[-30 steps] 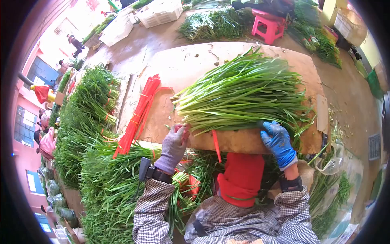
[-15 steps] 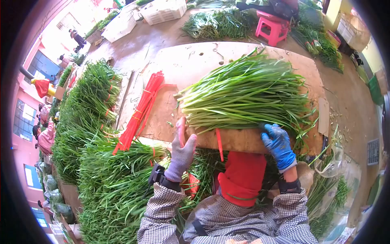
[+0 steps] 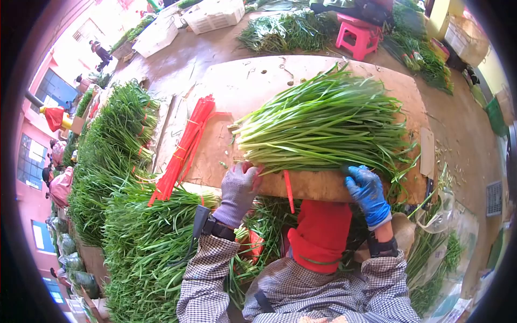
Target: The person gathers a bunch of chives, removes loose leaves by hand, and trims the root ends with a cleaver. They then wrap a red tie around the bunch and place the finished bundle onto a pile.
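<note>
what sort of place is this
Probably a vegetable packing area: a pile of greens, likely garlic chives, lies on a board beside red strips, with banded bunches heaped at the left.

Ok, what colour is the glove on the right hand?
The glove is blue; it shows best in the head view.

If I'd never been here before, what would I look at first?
Probably the big heap of long green stalks, spread across the board in the middle. Next might be the bright bundle of red strips, lying at the board's left side. Then the mismatched gloves near the board's close edge: grayish purple on the left hand, blue on the right hand.
</note>
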The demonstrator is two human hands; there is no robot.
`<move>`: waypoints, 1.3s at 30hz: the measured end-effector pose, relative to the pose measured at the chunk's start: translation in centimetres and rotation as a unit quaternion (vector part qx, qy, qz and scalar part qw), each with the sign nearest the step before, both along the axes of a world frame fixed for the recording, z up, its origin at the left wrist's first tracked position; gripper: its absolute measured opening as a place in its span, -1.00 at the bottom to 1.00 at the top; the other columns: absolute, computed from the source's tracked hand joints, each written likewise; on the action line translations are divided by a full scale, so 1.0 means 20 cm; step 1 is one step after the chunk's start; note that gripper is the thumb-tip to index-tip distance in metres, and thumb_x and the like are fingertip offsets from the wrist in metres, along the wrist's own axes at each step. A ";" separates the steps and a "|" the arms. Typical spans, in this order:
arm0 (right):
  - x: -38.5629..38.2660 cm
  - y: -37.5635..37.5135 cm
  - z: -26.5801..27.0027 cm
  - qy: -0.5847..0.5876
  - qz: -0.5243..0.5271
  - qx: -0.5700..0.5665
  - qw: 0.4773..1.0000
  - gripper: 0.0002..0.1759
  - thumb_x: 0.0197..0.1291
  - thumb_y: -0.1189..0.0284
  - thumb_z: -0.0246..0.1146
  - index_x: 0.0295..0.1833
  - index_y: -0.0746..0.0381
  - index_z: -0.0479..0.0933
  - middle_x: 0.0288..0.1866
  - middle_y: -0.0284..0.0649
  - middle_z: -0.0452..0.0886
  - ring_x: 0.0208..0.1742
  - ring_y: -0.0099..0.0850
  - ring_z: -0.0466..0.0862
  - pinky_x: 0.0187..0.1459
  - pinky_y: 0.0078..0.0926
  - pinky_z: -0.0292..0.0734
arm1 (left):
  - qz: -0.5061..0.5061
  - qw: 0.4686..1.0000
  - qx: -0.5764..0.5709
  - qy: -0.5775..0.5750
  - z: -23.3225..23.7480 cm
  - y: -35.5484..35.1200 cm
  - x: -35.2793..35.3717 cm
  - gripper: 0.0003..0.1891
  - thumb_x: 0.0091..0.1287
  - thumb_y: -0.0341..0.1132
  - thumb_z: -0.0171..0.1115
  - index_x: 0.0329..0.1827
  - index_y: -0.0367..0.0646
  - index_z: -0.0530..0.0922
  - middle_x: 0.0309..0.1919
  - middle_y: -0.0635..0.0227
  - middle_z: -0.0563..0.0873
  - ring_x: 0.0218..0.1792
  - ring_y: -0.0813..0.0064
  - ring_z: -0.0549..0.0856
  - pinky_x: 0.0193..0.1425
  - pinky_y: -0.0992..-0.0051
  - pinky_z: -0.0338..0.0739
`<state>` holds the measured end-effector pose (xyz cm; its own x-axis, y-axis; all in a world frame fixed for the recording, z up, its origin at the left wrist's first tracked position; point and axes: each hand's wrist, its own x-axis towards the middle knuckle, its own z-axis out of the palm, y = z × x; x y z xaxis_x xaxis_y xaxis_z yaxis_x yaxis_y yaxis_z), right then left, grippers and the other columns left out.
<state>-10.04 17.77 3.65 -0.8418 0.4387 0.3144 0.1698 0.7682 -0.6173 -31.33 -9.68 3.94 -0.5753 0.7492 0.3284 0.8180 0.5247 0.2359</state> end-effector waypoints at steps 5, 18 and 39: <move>0.01 0.00 -0.03 -0.004 0.002 0.005 1.000 -0.75 0.14 0.43 0.29 -0.06 0.24 0.66 -0.26 0.01 0.67 -0.23 -0.04 0.68 -0.16 -0.16 0.60 | 0.016 1.000 -0.009 -0.018 -0.02 -0.02 -0.02 -0.75 0.18 -0.31 0.38 -0.10 -0.12 0.60 -0.22 0.17 0.66 -0.19 0.08 0.67 -0.13 0.17 0.59; 0.04 -0.03 0.01 0.009 0.003 0.003 1.000 -0.80 0.15 0.44 0.28 -0.11 0.25 0.64 -0.29 -0.04 0.65 -0.24 -0.04 0.66 -0.19 -0.17 0.59 | -0.028 0.997 0.014 0.073 0.07 0.09 -0.10 -0.86 0.24 -0.27 0.34 -0.19 -0.03 0.61 -0.39 0.25 0.62 -0.36 0.11 0.63 -0.33 0.16 0.52; 0.39 -0.02 0.16 0.043 -0.055 0.020 0.997 -0.74 0.16 0.51 0.25 -0.02 0.21 0.65 -0.23 -0.06 0.69 -0.19 -0.08 0.69 -0.13 -0.23 0.63 | -0.034 0.993 0.074 -0.090 -0.02 0.07 -0.17 -0.88 0.25 -0.41 0.28 -0.17 -0.12 0.58 -0.23 0.05 0.62 -0.21 -0.04 0.65 -0.18 0.12 0.55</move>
<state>-2.28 17.29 6.78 -0.7583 0.5133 0.4019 0.2027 0.7715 -0.6030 -34.79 -8.30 3.62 -0.5837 0.7401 0.3340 0.7883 0.4179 0.4516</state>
